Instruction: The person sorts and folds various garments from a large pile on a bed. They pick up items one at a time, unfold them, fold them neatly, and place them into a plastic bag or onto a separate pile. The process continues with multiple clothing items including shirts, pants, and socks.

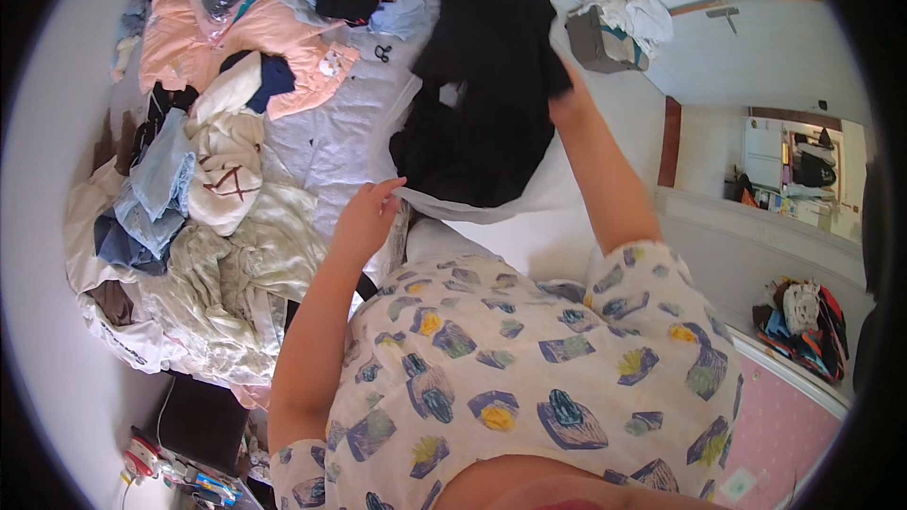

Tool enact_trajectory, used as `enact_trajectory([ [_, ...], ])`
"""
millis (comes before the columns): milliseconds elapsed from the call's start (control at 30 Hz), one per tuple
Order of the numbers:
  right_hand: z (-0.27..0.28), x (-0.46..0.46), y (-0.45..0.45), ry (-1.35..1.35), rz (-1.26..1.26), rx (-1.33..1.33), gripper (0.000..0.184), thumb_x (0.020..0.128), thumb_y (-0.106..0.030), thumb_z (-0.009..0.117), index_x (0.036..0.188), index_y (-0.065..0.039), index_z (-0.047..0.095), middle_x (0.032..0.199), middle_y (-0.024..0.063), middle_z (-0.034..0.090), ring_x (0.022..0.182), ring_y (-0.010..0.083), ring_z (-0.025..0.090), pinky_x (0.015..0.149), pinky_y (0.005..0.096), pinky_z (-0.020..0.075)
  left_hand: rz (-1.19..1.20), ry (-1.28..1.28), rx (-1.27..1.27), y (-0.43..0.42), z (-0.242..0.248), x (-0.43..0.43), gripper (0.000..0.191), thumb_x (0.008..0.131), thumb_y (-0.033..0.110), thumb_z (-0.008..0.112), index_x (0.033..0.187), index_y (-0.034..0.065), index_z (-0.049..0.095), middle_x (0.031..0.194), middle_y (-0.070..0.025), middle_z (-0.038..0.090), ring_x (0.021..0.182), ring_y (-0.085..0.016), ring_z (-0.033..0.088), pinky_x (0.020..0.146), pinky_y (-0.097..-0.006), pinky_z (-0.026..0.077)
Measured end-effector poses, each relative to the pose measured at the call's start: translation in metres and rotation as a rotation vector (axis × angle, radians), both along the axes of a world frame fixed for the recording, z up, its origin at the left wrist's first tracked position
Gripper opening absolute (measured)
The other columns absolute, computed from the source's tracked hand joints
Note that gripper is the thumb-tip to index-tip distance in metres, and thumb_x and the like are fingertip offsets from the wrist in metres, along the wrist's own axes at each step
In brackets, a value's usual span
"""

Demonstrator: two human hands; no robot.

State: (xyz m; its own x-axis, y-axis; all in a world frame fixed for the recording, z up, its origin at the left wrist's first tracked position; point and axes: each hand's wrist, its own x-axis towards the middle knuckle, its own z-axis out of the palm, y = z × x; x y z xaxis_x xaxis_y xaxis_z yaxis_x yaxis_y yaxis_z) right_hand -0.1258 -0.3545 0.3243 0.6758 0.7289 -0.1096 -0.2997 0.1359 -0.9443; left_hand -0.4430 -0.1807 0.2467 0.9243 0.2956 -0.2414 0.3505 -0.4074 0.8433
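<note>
A bundle of black cloth, seemingly a garment, fills the upper middle of the view over a translucent white plastic bag. My right hand is closed on the right side of the black cloth, its fingers partly hidden. At the near left corner, my left hand pinches the rim of the plastic bag between thumb and fingers. The bag's far part is hidden under the cloth.
Piled clothes and a peach padded garment cover the left of the bed. A grey storage box with white cloth stands at the upper right. More clothes lie in a heap at the right.
</note>
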Motion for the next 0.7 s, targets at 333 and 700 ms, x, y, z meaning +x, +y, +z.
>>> enact_trajectory([
  [333,0.09,0.101,0.227,0.113,0.162,0.177,0.034,0.096,-0.024,0.056,0.124,-0.004,0.054,0.123,0.0153,0.06,0.116,0.0252,0.057,0.096,0.0424,0.0499,0.009,0.024,0.023,-0.012,0.013,0.014,0.031,0.091,0.016,0.057,0.122,0.0171,0.061,0.098,-0.0135,0.058,0.094,-0.033,0.058,0.082,-0.0426,0.047],
  [700,-0.063,0.09,0.039,0.01,0.459,-0.684,0.037,0.097,-0.03,0.056,0.123,-0.004,0.059,0.122,0.0091,0.062,0.114,0.0194,0.059,0.1,0.0357,0.0468,0.061,0.128,0.088,0.006,0.016,0.025,0.03,0.098,0.032,0.046,0.109,0.0129,0.067,0.095,-0.0136,0.061,0.086,-0.034,0.061,0.076,-0.0417,0.048],
])
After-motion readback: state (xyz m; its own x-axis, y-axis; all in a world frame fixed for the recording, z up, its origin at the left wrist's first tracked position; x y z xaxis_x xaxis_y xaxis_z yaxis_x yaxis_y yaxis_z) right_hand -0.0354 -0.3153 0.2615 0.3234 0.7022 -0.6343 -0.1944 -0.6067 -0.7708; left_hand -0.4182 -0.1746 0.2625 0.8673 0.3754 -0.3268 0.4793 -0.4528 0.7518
